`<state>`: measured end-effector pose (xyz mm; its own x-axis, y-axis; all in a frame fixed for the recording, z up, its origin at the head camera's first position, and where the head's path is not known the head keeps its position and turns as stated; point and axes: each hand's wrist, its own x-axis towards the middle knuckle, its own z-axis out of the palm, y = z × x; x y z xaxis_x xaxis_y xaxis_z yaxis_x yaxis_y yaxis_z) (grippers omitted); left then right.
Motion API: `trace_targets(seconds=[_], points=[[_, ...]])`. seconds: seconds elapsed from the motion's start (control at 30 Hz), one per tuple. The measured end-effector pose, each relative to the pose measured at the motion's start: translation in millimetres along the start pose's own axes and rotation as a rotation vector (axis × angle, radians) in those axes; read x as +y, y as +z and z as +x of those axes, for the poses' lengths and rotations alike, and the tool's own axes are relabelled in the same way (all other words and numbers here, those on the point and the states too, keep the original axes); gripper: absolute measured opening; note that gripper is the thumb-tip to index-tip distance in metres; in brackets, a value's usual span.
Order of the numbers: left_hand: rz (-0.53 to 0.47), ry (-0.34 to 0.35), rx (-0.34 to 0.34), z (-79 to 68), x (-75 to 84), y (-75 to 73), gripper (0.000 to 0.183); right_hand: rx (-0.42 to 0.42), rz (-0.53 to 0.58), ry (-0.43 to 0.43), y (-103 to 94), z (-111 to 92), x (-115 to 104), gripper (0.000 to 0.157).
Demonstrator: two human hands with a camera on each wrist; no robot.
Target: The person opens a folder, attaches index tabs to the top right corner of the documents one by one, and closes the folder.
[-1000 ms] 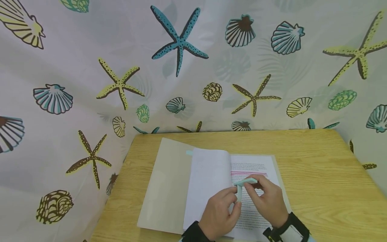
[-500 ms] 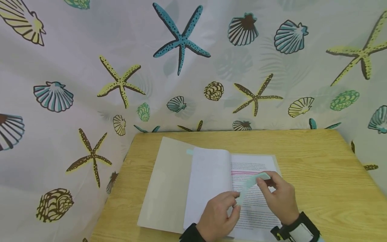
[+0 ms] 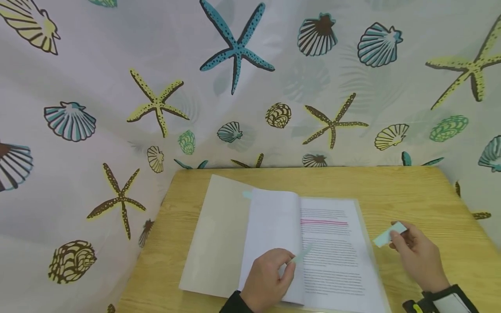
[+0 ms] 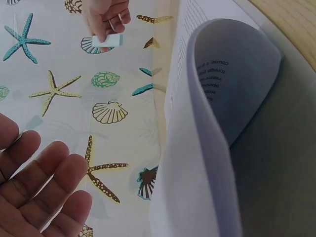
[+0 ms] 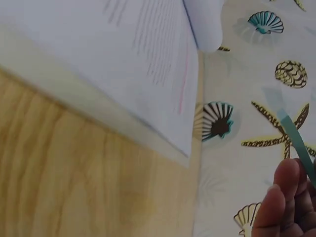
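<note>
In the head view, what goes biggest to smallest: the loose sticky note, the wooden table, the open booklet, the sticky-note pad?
1. Wooden table
2. Open booklet
3. Sticky-note pad
4. Loose sticky note, just a thin strip here

White cloth (image 3: 250, 106) printed with sea life hangs behind and around the table (image 3: 415, 191) from 8 o'clock over to 4 — a blue starfish (image 3: 237, 48) near 12, a yellow starfish (image 3: 474, 66) at 2, a brown whorled shell (image 3: 72, 261) at 8. The wood-grain tabletop spreads from 4 to 7. Light falls softly — lilac-tinged on the cloth toward 10.
</note>
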<state>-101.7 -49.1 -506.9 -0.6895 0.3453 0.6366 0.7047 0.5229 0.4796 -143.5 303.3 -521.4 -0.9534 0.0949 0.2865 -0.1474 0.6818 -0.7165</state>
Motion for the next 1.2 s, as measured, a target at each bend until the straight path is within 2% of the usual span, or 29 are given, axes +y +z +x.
trace_targets(seconds=[0.17, 0.33, 0.63, 0.93, 1.2], points=[[0.004, -0.045, -0.009, -5.2, -1.6, -3.2, 0.011, -0.167, -0.101, 0.085, -16.0, -2.7, 34.2, 0.049], [-0.002, -0.05, -0.002, -6.1, -1.8, -3.5, 0.012, -0.187, -0.193, 0.168, -21.7, -3.4, 54.4, 0.054], [-0.005, -0.068, 0.002, -6.9, -0.7, -3.4, 0.013, -0.298, -0.271, 0.231, -26.0, 1.2, 69.0, 0.058], [0.014, -0.078, -0.019, -10.9, -1.1, -3.6, 0.012, -0.332, -0.342, 0.181, -25.0, 4.3, 80.5, 0.05], [0.01, -0.079, -0.017, -11.5, -1.4, -3.8, 0.014, -0.381, -0.347, 0.29, -24.9, 7.1, 82.1, 0.059]])
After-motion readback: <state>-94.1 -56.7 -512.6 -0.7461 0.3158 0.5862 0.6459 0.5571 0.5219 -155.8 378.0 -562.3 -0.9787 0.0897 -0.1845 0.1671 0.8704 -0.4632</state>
